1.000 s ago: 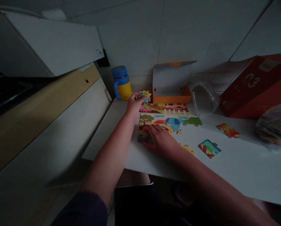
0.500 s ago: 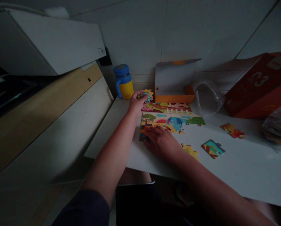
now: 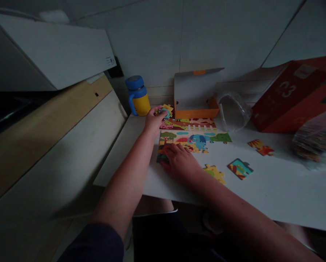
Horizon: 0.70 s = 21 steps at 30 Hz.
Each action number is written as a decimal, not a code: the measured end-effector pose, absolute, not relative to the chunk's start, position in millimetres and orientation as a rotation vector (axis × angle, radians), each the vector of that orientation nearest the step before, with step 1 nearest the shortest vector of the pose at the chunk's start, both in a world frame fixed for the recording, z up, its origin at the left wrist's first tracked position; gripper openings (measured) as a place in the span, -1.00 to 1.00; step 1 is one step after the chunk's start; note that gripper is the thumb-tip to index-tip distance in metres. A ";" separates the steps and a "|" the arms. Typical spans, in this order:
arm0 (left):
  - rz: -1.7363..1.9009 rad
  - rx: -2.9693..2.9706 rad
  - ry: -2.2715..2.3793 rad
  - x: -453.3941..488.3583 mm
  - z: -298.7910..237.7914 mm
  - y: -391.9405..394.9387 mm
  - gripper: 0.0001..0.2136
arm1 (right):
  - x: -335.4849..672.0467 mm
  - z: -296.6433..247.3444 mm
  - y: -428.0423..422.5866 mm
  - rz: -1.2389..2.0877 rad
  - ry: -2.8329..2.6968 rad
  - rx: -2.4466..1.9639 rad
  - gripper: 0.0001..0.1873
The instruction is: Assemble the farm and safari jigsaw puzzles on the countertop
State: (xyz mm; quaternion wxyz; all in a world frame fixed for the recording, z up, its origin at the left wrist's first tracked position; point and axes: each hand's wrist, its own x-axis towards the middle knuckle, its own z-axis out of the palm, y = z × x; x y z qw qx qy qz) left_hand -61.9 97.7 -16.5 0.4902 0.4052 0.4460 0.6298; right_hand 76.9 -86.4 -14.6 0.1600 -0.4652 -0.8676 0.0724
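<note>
My left hand (image 3: pixel 152 122) is closed on a yellow and teal puzzle piece (image 3: pixel 167 109), raised at the far left corner of the puzzle area; it may hold more than one piece. My right hand (image 3: pixel 181 163) lies over the lower left of a partly joined puzzle (image 3: pixel 197 140) with a tree and a blue elephant, fingers stretched out on it and covering part. Behind that lies a farm picture (image 3: pixel 190 124) with a white fence. Loose on the table are a yellow piece (image 3: pixel 215 173), a teal piece (image 3: pixel 241 168) and an orange piece (image 3: pixel 261 147).
An open orange box (image 3: pixel 196 114) stands at the back, beside a clear plastic wrapper (image 3: pixel 232 111). A blue and yellow mug (image 3: pixel 138 100) is left of it. At right are a red box (image 3: pixel 283 102) and a bag of pieces (image 3: pixel 315 140). Large white boxes (image 3: pixel 67 51) rise on the left.
The view has turned slightly right, so everything appears a little further left. Both hands keep nearly the same places, the left still holding its piece.
</note>
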 end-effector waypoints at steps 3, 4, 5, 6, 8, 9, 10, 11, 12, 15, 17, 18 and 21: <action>1.534 0.981 1.077 -62.1 -16.2 97.3 -0.54 | 82.6 -10.0 -81.3 0.275 -2.500 -1.305 -0.58; 1.535 0.978 1.074 -62.0 -16.0 97.2 -0.55 | 84.9 -8.2 -79.6 0.303 -2.522 -1.277 -0.59; 1.536 0.975 1.072 -61.9 -15.8 97.1 -0.55 | 87.1 -6.6 -78.1 0.323 -2.545 -1.244 -0.60; 1.537 0.973 1.071 -61.7 -15.6 97.1 -0.56 | 89.1 -5.5 -76.7 0.332 -2.565 -1.213 -0.60; 1.535 0.974 1.074 -61.3 -15.5 97.3 -0.57 | 92.1 -4.6 -75.0 0.312 -2.591 -1.172 -0.61; 1.532 0.975 1.080 -61.1 -15.5 97.3 -0.57 | 92.8 -4.9 -74.7 0.288 -2.595 -1.166 -0.61; 1.527 0.973 1.087 -61.0 -15.5 97.4 -0.57 | 93.1 -5.5 -74.8 0.264 -2.595 -1.167 -0.61; 1.524 0.971 1.094 -61.1 -15.5 97.3 -0.56 | 92.8 -6.4 -75.3 0.244 -2.597 -1.168 -0.60; 1.521 0.970 1.096 -61.2 -15.6 97.3 -0.56 | 92.1 -7.4 -76.0 0.230 -2.599 -1.168 -0.59; 1.518 0.985 1.079 -62.1 -15.9 97.0 -0.56 | 87.7 -9.6 -79.2 0.218 -2.591 -1.194 -0.59; 1.515 0.997 1.066 -62.4 -16.3 97.1 -0.56 | 83.9 -10.0 -81.5 0.218 -2.583 -1.235 -0.60; 1.516 0.996 1.068 -62.4 -16.5 97.3 -0.56 | 81.9 -10.0 -82.7 0.219 -2.582 -1.255 -0.60; 1.529 0.981 1.075 -61.4 -17.1 98.2 -0.57 | 75.9 -10.1 -85.7 0.210 -2.584 -1.296 -0.61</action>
